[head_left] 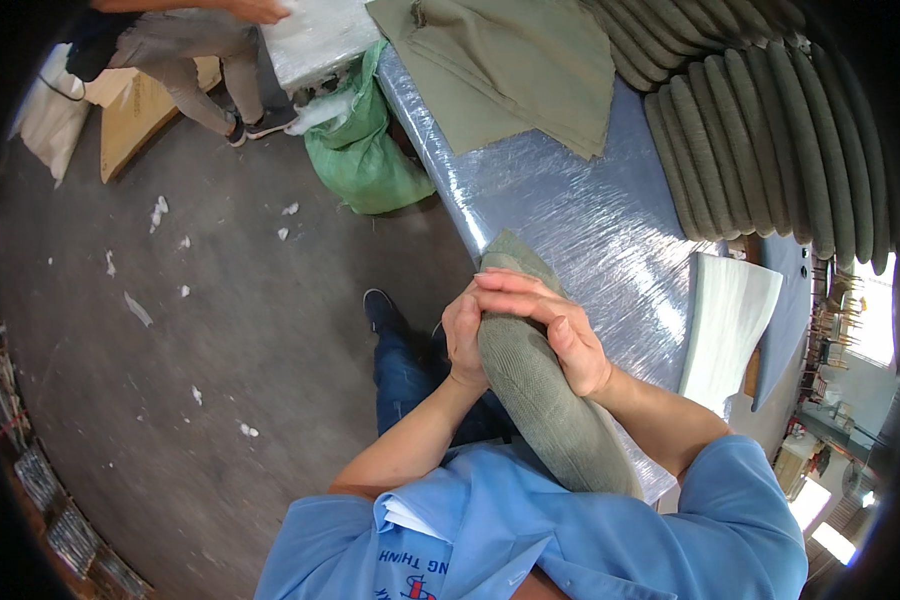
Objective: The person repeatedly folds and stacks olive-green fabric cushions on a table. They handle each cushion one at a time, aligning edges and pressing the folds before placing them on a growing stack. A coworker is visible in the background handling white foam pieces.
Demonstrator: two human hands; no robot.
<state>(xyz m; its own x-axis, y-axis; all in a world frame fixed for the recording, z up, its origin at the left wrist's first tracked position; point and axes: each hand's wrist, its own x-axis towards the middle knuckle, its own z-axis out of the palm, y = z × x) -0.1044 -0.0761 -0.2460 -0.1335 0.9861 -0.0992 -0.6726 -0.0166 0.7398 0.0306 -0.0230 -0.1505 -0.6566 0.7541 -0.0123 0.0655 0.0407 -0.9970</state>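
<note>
A padded grey-green cushion (540, 390) in ribbed fabric runs from my chest out to the edge of the plastic-wrapped table (595, 220). My left hand (463, 338) presses against its left side near the far end. Over the top of that end lies my right hand (560, 322), its fingers reaching across toward the left hand and its thumb on the cushion. Both hands grip the cushion between them. A pointed flap of the same fabric (515, 250) sticks out beyond my fingers. The cushion's underside is hidden.
Several stacked grey-green cushions (760, 150) stand at the far right. Flat green fabric (510, 70) lies on the table, with a pale foam pad (725, 325) at its right. A green sack (360, 160) and another person (200, 60) are at the far left; white scraps (160, 212) litter the floor.
</note>
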